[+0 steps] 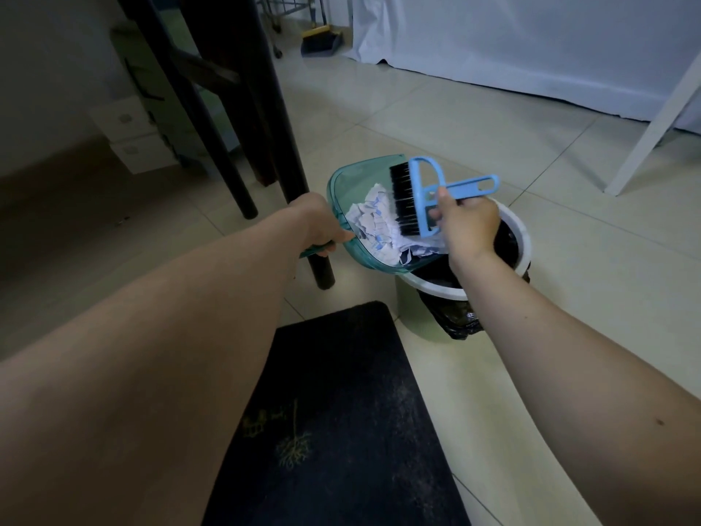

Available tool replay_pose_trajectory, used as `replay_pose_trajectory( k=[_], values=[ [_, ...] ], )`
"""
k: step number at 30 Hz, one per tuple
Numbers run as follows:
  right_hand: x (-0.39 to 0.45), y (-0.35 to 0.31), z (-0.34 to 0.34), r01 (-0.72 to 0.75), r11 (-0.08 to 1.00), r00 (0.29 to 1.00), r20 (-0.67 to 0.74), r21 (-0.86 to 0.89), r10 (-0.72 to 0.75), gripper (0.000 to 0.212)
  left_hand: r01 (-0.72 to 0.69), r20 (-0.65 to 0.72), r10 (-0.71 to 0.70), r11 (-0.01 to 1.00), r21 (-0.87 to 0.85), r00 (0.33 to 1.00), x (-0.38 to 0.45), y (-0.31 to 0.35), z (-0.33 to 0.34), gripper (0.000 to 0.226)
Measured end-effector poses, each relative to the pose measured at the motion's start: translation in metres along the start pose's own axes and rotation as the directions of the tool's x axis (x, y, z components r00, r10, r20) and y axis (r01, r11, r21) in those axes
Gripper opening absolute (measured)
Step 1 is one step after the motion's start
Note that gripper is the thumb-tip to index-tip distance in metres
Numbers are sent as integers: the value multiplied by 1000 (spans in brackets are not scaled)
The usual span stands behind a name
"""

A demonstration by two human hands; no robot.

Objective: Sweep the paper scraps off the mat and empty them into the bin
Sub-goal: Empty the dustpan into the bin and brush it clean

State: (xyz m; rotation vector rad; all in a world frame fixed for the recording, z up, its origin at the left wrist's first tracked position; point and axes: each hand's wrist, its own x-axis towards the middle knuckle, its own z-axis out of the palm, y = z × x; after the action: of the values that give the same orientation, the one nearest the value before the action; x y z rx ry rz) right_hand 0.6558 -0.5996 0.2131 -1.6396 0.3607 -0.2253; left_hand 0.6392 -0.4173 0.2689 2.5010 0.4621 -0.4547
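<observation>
Left hand [316, 225]: at 9 o'clock from the bin. Its fingers are curled tight around the handle of the dustpan.
Right hand [468, 225]: over the bin. The thumb and fingers pinch the blue brush near where the handle meets the head.
Dustpan [351, 186]: see-through green. It is held up in the air and tilted, with its open lip over the 9 o'clock edge of the bin.
Scraps [373, 225]: a white crumpled pile with small blue marks. They sit inside the dustpan, down by its lip, right at the bin's edge.
Brush [419, 195]: blue plastic with black bristles. The bristles point toward 9 o'clock and touch the top of the scraps. The handle sticks out toward 3 o'clock, past the right hand.
Bin [516, 229]: round and white, with a black bag inside. The bag hangs over the side at 6 o'clock. The bin stands on the floor, at 1 o'clock from the mat.
Mat [341, 411]: dark, with a small pale plant picture on it. It lies flat on the floor between the two arms, at the bottom of the view.
Table legs [273, 119]: dark and thin, at 10 o'clock from the bin, just behind the left hand.
Floor [474, 119]: pale shiny tiles.
Far back: a big dustpan [322, 41] with a yellow edge at 12 o'clock, next to a white cloth [531, 43].
Boxes [129, 134]: white, stacked at 9 o'clock under the table.
</observation>
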Motion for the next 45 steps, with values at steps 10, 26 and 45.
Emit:
replay_pose_trajectory(
  k=[10, 26, 45],
  values=[
    [8, 19, -17, -43, 963, 996, -93, -267, 19, 34, 7, 6, -7, 1000, -29, 1000, 1, 2, 1, 37],
    [-13, 15, 9, 5, 994, 999, 45, -113, 0, 20, -36, -15, 36, 999, -41, 999, -1, 12, 5, 26],
    [-6, 7, 7, 107, 985, 993, -42, -137, -113, 28, -18, -16, 17, 999, -31, 1000, -4, 15, 1, 30]
  ],
)
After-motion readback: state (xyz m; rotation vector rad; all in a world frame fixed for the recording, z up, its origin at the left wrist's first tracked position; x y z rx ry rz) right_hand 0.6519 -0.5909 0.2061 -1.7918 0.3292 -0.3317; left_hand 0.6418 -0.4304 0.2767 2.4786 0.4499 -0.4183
